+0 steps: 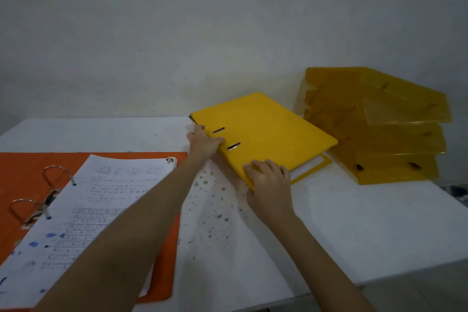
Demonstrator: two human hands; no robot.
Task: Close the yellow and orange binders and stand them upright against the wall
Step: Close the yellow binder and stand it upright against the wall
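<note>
The yellow binder [266,132] lies closed on the white table [354,230], its spine side toward me, white pages showing at its right edge. My left hand [203,144] grips the spine near the two metal slots. My right hand [269,182] clasps the binder's near corner, fingers over the cover. The orange binder [22,170] lies open flat at the left, its metal rings [54,175] standing open. A stack of written pages [101,208] rests on its right half, partly under my left forearm.
A stack of translucent yellow letter trays [379,124] stands against the wall [202,33] right of the yellow binder. Dark speckles mark the table's middle. The table's near right edge runs diagonally at the lower right.
</note>
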